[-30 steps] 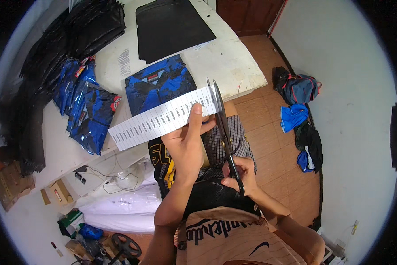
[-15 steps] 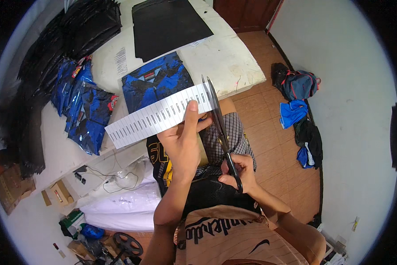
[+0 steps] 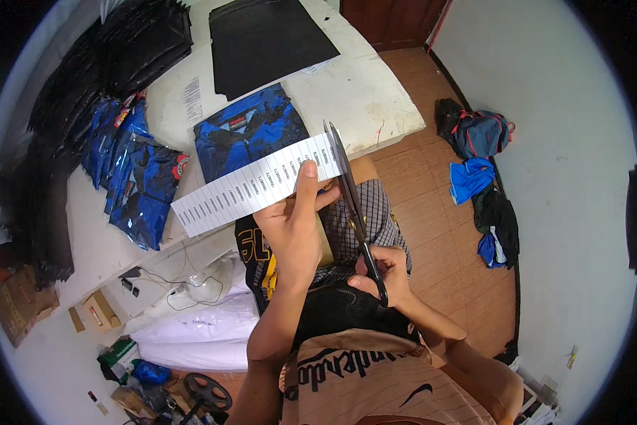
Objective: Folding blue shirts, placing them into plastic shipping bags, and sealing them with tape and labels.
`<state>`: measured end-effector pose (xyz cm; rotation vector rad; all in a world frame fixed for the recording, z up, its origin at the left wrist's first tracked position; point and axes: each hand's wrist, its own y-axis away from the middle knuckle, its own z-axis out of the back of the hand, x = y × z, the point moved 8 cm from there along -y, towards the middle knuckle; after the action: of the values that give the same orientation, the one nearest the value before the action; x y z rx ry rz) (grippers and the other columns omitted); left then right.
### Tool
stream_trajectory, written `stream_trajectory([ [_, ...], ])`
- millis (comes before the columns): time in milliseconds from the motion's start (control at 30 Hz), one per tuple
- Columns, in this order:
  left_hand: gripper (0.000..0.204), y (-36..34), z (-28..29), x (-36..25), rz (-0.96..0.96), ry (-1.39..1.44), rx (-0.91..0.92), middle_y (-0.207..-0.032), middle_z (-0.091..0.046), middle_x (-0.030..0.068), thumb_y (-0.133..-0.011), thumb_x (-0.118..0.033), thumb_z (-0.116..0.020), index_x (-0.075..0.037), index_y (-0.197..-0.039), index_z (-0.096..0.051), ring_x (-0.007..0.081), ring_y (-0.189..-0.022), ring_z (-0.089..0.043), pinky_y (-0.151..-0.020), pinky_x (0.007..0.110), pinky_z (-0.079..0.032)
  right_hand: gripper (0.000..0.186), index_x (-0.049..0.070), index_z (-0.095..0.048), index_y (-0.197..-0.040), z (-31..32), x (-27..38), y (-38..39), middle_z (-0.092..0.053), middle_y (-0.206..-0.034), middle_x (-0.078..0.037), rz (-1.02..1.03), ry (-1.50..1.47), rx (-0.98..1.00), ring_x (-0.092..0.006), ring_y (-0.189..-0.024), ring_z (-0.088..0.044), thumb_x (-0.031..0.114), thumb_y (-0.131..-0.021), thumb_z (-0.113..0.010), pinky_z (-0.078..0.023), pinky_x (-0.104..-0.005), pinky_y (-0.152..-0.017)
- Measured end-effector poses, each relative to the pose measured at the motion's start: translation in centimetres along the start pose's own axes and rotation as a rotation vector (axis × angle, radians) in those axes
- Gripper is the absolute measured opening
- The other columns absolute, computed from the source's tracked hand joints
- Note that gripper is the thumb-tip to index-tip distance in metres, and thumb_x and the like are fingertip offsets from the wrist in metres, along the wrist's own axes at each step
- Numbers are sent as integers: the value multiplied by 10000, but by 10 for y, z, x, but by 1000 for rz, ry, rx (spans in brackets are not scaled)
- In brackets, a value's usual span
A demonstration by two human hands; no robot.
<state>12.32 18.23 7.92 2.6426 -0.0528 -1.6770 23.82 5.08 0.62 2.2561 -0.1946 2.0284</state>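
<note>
My left hand [image 3: 290,237] pinches a long white strip of printed labels [image 3: 240,188], its thumb on top and fingers beneath. Thin lines divide the strip into many narrow pieces. In my right hand [image 3: 391,273] is a pair of long dark scissors [image 3: 355,205], its handle loops around my fingers and thumb. The blades point away from me and lie across the strip's right end, slightly parted at the tips. Behind the strip, a folded blue and black shirt [image 3: 255,134] lies on the white table [image 3: 371,95].
Several blue garments in clear plastic [image 3: 145,188] lie at the table's left, beside stacked black sheets [image 3: 134,53]. A large black sheet [image 3: 269,46] covers part of the far side. A backpack [image 3: 478,134] and loose clothes [image 3: 495,219] are on the floor along the right wall.
The scissor blades look slightly closer together at the tips. The label strip and both hands stay almost where they were.
</note>
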Motion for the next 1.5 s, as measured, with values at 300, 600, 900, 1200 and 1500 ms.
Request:
stream_trajectory([
  [300, 199, -3, 2, 9, 11, -5, 2, -1013, -677, 164, -962, -98, -585, 53, -1083, -629, 246, -862, -709, -719, 366, -633, 376, 60, -541, -596, 3, -3, 0, -494, -546, 45, -21, 66, -27, -21, -486, -390, 175, -713, -879, -264, -212, -429],
  [600, 212, -17, -2, 28, 77, 11, 11, -1043, -671, 154, -956, -110, -601, 35, -1110, -613, 248, -909, -700, -727, 370, -621, 355, 51, -550, -603, 6, -17, -7, -503, -535, 45, -157, -56, -74, -18, -481, -404, 157, -737, -861, -279, -204, -428],
  [900, 272, -99, 21, 113, 141, -152, 26, -1059, -643, 172, -950, -94, -599, 102, -1137, -566, 264, -942, -671, -784, 348, -609, 420, 62, -523, -574, 20, -75, -63, -474, -472, 16, -288, -21, -169, -59, -379, -418, 267, -848, -767, -288, -229, -366],
  [1200, 240, -150, -7, 100, 321, -533, 409, -906, -689, 123, -873, -117, -691, 58, -1028, -641, 158, -691, -664, -553, 250, -531, 418, 66, -539, -577, 38, -79, -70, -491, -499, 16, -305, -167, -241, -61, -377, -427, 285, -859, -755, -295, -229, -364],
  [1500, 372, -166, -66, 123, -153, -1198, 698, -837, -706, 218, -696, -235, -827, 56, -888, -699, 332, -744, -700, -658, 380, -550, 417, 68, -539, -577, 76, -64, -50, -485, -480, 18, -347, -29, -415, -62, -375, -422, 292, -843, -767, -292, -229, -367],
])
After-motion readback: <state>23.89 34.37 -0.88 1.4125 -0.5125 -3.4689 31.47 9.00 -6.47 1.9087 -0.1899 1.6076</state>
